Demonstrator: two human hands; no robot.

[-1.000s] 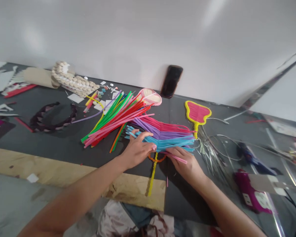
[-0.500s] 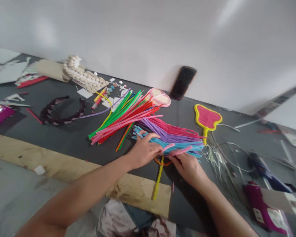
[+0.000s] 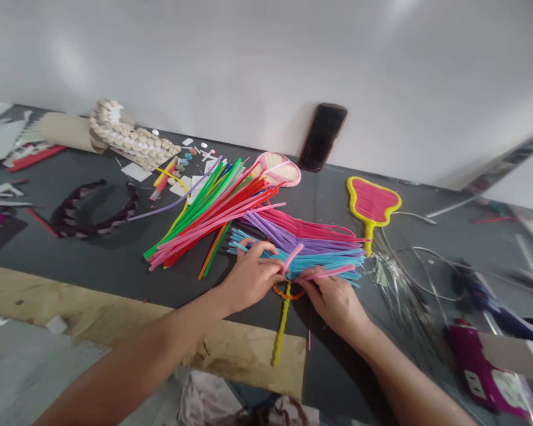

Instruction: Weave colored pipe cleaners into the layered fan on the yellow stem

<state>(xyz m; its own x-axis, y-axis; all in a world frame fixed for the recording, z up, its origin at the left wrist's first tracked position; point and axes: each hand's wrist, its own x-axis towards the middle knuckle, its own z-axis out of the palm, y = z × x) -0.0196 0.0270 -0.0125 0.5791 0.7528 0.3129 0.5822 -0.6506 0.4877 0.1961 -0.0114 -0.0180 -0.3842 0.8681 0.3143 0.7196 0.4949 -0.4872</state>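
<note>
My left hand (image 3: 251, 279) presses on the fanned blue pipe cleaners (image 3: 324, 263), which lie over purple and pink ones. My right hand (image 3: 333, 303) pinches a pink pipe cleaner (image 3: 331, 272) threaded among the blue strands, and its other end sticks up between my hands. Below my hands lies a yellow stem (image 3: 283, 331) with an orange ring (image 3: 288, 293), partly hidden by my fingers. A loose pile of green, red and pink pipe cleaners (image 3: 208, 216) lies left of my left hand. A yellow-framed pink woven paddle (image 3: 372, 204) lies to the right.
A phone (image 3: 323, 137) leans on the white wall behind the dark table (image 3: 266, 296). A dark braided band (image 3: 93, 210) and a shell-covered roll (image 3: 128, 136) lie left. Silver wires (image 3: 400, 290), a blue glue gun (image 3: 484, 302) and a plywood board (image 3: 231, 349) are nearby.
The pink pipe cleaner has gone further in among the blue strands, and one end now stands up between my hands. My hands have drawn closer together, and the view has shifted slightly.
</note>
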